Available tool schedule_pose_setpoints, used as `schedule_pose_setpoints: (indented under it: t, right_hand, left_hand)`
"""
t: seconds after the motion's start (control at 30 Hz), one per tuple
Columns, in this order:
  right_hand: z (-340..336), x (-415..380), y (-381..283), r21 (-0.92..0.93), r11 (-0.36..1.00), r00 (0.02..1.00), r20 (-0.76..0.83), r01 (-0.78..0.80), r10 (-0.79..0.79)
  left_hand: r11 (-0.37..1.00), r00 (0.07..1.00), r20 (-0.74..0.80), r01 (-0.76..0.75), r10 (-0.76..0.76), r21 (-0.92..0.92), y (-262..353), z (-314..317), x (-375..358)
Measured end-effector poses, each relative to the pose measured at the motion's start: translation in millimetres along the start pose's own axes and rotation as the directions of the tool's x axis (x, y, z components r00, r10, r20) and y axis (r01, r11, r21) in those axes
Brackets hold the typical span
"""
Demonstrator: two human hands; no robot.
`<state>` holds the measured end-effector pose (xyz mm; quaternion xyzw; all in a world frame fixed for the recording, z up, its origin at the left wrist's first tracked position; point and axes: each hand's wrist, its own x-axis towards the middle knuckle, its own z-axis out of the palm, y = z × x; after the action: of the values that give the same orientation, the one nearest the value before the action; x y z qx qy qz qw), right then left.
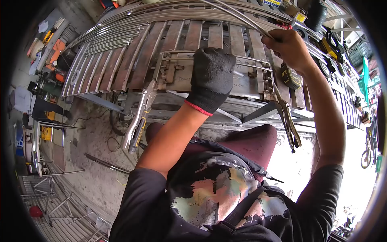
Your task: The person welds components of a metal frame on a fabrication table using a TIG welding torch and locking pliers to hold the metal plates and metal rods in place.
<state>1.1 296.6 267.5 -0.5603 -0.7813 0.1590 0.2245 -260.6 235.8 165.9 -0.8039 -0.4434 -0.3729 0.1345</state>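
My left hand [213, 80], in a black glove with a red cuff edge, is closed in a fist above a metal plate with handwriting [248, 85]. A short bright bar end shows beside the fist; what the fingers grip is hidden. Thin metal rods [254, 62] lie across the plate beneath it. My bare right hand [287, 50] is closed around long thin metal rods [246, 20] that slant up and left. Locking pliers [139, 113] clamp the plate's left side, and another pair of locking pliers [285, 117] its right. A tape measure [291, 76] sits below my right hand.
The slatted metal bench [137, 52] carries a bundle of rods [115, 38] at the left and long bars along the back. Power tools [331, 48] stand at the right. Metal frames [54, 149] and a loose bar [107, 162] are on the floor at left.
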Motion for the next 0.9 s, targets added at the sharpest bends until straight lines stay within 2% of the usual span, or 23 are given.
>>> schedule_pose_setpoints:
  t: [0.07,0.17,0.2,0.3,0.43,0.47,0.53,0.57,0.63,0.67,0.7,0.77,0.8,0.9]
  right_hand:
    - [-3,-1,9,0.006,1.000,0.999,-0.027,0.024,-0.024]
    - [-16,-5,4,-0.113,0.993,1.000,0.001,0.020,-0.020]
    - [-12,-6,12,-0.067,0.997,0.997,-0.065,0.040,-0.044]
    - [-11,-16,7,-0.033,0.999,0.995,-0.094,0.007,-0.010]
    - [-10,-21,10,0.002,0.998,0.994,-0.097,-0.058,0.058]
    - [-9,-21,14,0.038,0.999,0.995,-0.095,-0.029,0.033]
    - [-8,-26,12,-0.004,0.996,0.991,-0.099,0.091,-0.090]
    - [-7,-28,9,-0.025,0.987,0.983,-0.097,0.156,-0.158]
    - [-5,-41,-13,-0.028,0.996,0.994,-0.064,0.088,-0.089]
    - [-1,-45,-22,-0.025,0.998,0.997,-0.041,0.064,-0.065]
    - [9,-46,-17,-0.026,0.987,0.987,-0.042,0.156,-0.157]
    - [15,-49,-31,-0.030,0.996,0.991,0.101,0.089,-0.086]
    - [23,-52,-35,-0.003,0.994,0.989,0.100,0.109,-0.109]
    - [35,-59,-50,0.017,0.995,0.984,0.145,0.100,-0.101]
  left_hand:
    - [1.000,1.000,-0.023,-0.001,0.002,0.018,1,2,2]
    - [0.990,1.000,-0.019,0.009,-0.006,0.142,3,5,0]
    - [0.998,0.989,-0.146,-0.029,0.038,0.062,1,8,1]
    - [1.000,0.998,-0.057,-0.019,0.019,0.000,0,3,5]
    - [0.980,0.988,0.151,-0.021,-0.010,0.199,6,-6,-3]
    - [0.980,0.982,0.183,0.015,-0.052,0.197,11,-10,-6]
    - [0.975,0.960,0.242,0.093,-0.142,0.202,26,-18,-8]
    - [0.983,0.983,0.164,0.054,-0.083,0.175,27,-15,-13]
    - [0.989,1.000,0.006,-0.020,0.019,0.150,21,-4,-33]
    - [0.997,0.998,0.041,0.042,-0.045,0.069,21,-2,-44]
    - [0.994,0.998,0.017,0.057,-0.059,0.098,25,-8,-50]
    - [0.986,0.996,-0.033,0.085,-0.081,0.142,32,-22,-60]
    - [0.989,0.994,-0.005,0.108,-0.108,0.099,30,-25,-67]
    - [0.980,0.990,-0.042,0.141,-0.137,0.140,29,-28,-80]
